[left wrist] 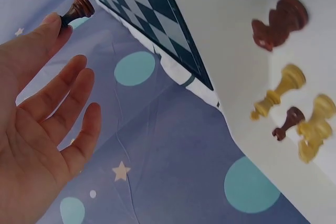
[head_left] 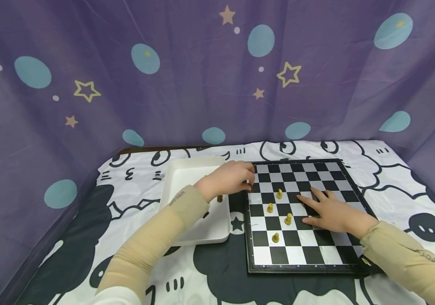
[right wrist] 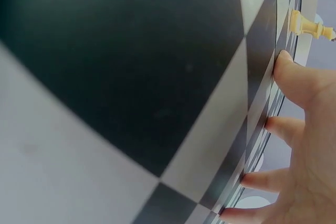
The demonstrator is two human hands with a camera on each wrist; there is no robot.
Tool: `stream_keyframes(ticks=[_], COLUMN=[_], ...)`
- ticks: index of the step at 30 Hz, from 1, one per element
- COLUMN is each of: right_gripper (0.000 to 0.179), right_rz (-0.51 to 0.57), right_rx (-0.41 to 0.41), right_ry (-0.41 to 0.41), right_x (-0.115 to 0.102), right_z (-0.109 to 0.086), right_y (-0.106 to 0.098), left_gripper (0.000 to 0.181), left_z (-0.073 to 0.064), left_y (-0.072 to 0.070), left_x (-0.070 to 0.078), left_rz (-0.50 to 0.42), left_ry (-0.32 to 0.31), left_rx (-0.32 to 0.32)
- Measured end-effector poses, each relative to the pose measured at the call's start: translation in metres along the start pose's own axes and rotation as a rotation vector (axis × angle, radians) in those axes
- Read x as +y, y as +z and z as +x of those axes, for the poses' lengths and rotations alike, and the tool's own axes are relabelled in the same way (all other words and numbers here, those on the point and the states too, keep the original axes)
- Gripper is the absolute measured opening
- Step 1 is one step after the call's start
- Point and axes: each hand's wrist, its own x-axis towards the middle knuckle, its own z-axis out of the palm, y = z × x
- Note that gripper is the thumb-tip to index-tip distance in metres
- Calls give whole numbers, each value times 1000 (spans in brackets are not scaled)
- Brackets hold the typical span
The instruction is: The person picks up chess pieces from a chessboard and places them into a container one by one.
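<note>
My left hand (head_left: pixel 230 178) is over the gap between the white tray and the left edge of the chessboard (head_left: pixel 305 269). Thumb and fingertips pinch a dark brown chess piece (left wrist: pixel 79 9), seen in the left wrist view; the other fingers are loosely bent. On the board, my right hand (head_left: pixel 333 214) rests with fingers spread and fingertips touching the squares. Left of it stand several yellow chess pieces, among them a taller one (head_left: pixel 288 219) and one near the board's front (head_left: pixel 275 237). The right wrist view has a yellow piece (right wrist: pixel 310 24) beyond the thumb.
The white tray (head_left: pixel 202 243) lies left of the board, partly behind my left forearm. Inside are loose pieces, including a brown one (left wrist: pixel 283 22) and a yellow one (left wrist: pixel 278 93). A cartoon-print cloth (head_left: pixel 179 271) covers the table; a purple curtain (head_left: pixel 187 97) hangs behind.
</note>
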Motion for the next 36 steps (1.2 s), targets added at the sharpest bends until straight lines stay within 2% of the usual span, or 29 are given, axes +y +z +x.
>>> stream_keyframes(ticks=[8, 21, 29, 36], right_gripper=[80, 80, 79, 80], right_rz=[-3, -1, -13, -18], right_rx=[-6, -5, 4, 3], right_ry=[7, 11, -3, 0], right_x=[0, 0, -1, -1], right_z=[2, 1, -1, 0], right_y=[1, 1, 2, 2], left_gripper=[9, 6, 6, 11], left_z=[-17, -49, -66, -75], left_y=[-5, -3, 5, 15], left_x=[-8, -23, -33, -40], left_rz=[7, 50, 55, 43], left_ry=[-2, -43, -77, -85], left_rx=[48, 65, 58, 46])
